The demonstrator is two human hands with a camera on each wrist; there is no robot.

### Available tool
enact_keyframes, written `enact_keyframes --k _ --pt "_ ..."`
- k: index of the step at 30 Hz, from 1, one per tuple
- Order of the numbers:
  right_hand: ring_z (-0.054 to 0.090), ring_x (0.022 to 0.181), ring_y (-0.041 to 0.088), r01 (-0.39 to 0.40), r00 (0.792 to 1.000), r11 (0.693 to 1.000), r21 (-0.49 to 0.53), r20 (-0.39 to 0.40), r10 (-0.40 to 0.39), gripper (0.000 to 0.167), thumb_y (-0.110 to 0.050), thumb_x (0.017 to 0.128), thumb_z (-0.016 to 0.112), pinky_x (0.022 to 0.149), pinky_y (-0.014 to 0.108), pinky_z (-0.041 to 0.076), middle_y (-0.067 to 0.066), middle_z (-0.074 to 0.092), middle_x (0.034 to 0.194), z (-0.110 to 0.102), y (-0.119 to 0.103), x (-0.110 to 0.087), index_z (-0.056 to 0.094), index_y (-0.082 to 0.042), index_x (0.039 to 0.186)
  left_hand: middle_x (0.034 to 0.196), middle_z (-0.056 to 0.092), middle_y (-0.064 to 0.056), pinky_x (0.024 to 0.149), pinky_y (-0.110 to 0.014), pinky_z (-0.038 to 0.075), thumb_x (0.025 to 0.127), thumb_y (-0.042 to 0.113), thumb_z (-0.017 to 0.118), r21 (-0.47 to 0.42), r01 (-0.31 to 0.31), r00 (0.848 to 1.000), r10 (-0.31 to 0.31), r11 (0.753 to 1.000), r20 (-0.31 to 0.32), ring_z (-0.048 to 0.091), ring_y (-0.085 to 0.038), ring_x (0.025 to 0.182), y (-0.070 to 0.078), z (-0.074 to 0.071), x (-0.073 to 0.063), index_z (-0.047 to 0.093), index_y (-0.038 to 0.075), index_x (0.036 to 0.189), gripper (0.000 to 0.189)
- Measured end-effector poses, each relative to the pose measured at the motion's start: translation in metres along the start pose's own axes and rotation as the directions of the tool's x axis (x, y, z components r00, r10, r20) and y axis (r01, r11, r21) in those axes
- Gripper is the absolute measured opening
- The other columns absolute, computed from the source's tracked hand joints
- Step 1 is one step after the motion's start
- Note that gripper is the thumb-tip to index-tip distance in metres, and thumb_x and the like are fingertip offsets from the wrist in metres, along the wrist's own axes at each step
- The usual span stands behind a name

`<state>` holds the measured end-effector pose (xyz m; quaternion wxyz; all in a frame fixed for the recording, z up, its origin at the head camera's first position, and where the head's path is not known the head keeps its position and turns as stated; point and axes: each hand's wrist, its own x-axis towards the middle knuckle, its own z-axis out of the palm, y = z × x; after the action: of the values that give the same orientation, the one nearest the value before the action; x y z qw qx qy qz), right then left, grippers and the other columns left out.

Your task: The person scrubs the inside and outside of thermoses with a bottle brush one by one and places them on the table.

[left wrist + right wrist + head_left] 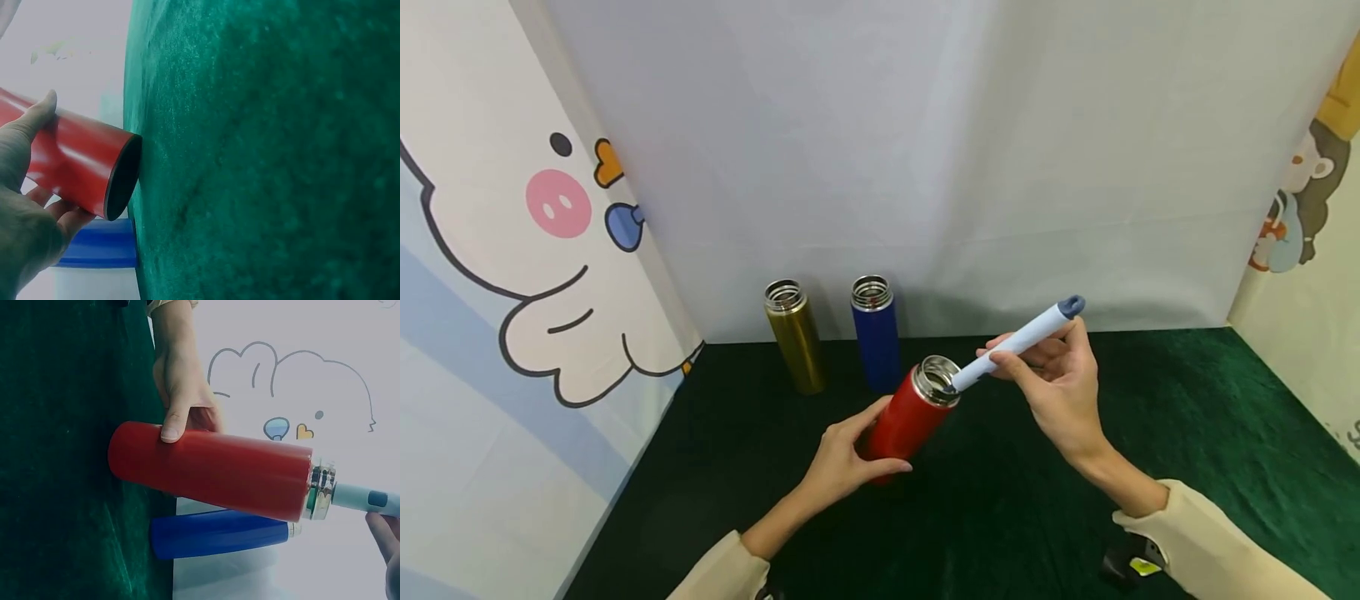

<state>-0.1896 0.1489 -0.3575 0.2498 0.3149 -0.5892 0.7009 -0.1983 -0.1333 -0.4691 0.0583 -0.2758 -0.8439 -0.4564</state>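
Observation:
My left hand (842,457) grips a red thermos bottle (904,425) around its body, thumb on the near side. The bottle has no lid on and leans to the right, its steel mouth (934,379) facing up; its dark base shows in the left wrist view. My right hand (1066,396) pinches a light blue rod-like handle (1026,335) with a dark blue, holed end. The handle slants down, its lower end at the bottle's mouth. Whatever part of it is inside the bottle is hidden. In the right wrist view, a dark oval patch (377,499) shows on the handle.
Behind the red bottle, a gold bottle (797,346) and a blue bottle (877,342) stand upright without lids near the back wall (880,167). A dark green cloth (1187,433) covers the table. Cartoon-printed panels (475,350) flank both sides.

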Motion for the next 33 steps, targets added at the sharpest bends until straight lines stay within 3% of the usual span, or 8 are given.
enact_keyframes --k 5,9,13,20,26,33 --pt "0.077 0.097 0.015 -0.053 0.993 0.997 -0.064 0.099 0.06 0.036 0.014 0.092 0.064 0.081 0.031 0.063 0.0 0.078 0.109 0.0 0.005 -0.002 0.046 -0.001 0.119 0.137 0.067 0.002 0.099 -0.039 0.057 0.079 0.028 0.089 0.011 0.006 1.0 -0.007 1.0 0.018 0.067 -0.015 0.117 0.003 0.001 0.001 0.047 0.031 0.151 0.084" --pt "0.076 0.1 0.011 -0.055 0.977 0.989 -0.136 0.196 0.082 0.04 0.018 0.089 0.064 0.089 0.027 0.061 -0.001 0.077 0.113 0.003 0.014 -0.01 0.049 0.005 0.123 0.141 0.065 0.002 0.1 -0.042 0.056 0.079 0.028 0.089 0.029 -0.008 0.999 0.007 1.0 0.034 0.066 -0.016 0.12 0.006 0.001 0.002 0.047 0.034 0.152 0.084" --pt "0.074 0.106 0.012 -0.052 0.972 0.989 -0.137 0.222 0.082 0.042 0.019 0.091 0.061 0.095 0.026 0.058 0.001 0.076 0.118 0.006 0.015 -0.012 0.05 0.009 0.13 0.142 0.065 0.003 0.101 -0.042 0.056 0.079 0.028 0.089 0.038 -0.017 0.999 0.015 0.999 0.033 0.066 -0.015 0.12 0.007 0.002 0.002 0.046 0.035 0.151 0.084" --pt "0.074 0.109 0.016 -0.131 0.982 0.99 -0.056 0.132 0.137 0.044 0.003 0.106 0.044 0.089 0.031 0.061 0.001 0.074 0.119 -0.005 -0.002 0.005 0.038 -0.008 0.148 0.142 0.065 0.003 0.102 -0.043 0.056 0.08 0.028 0.089 0.035 -0.013 0.999 0.012 0.999 0.038 0.066 -0.016 0.121 0.005 0.0 -0.001 0.044 0.037 0.153 0.086" --pt "0.077 0.097 0.018 -0.082 0.994 0.996 0.037 0.079 0.079 0.045 0.011 0.103 0.045 0.08 0.033 0.063 0.005 0.076 0.108 -0.015 -0.013 0.019 0.041 -0.002 0.146 0.143 0.064 0.001 0.102 -0.042 0.056 0.08 0.032 0.088 0.057 -0.051 0.997 0.047 0.997 0.061 0.066 -0.016 0.122 0.005 0.0 -0.004 0.042 0.036 0.154 0.087" --pt "0.079 0.09 0.018 -0.022 0.999 0.998 0.061 -0.026 0.023 0.043 0.012 0.101 0.048 0.074 0.032 0.064 0.004 0.079 0.103 -0.023 -0.026 0.027 0.047 -0.002 0.141 0.141 0.065 -0.001 0.099 -0.041 0.057 0.081 0.034 0.087 0.085 -0.08 0.995 0.074 0.993 0.067 0.068 -0.017 0.12 0.007 -0.001 -0.001 0.042 0.033 0.155 0.087"
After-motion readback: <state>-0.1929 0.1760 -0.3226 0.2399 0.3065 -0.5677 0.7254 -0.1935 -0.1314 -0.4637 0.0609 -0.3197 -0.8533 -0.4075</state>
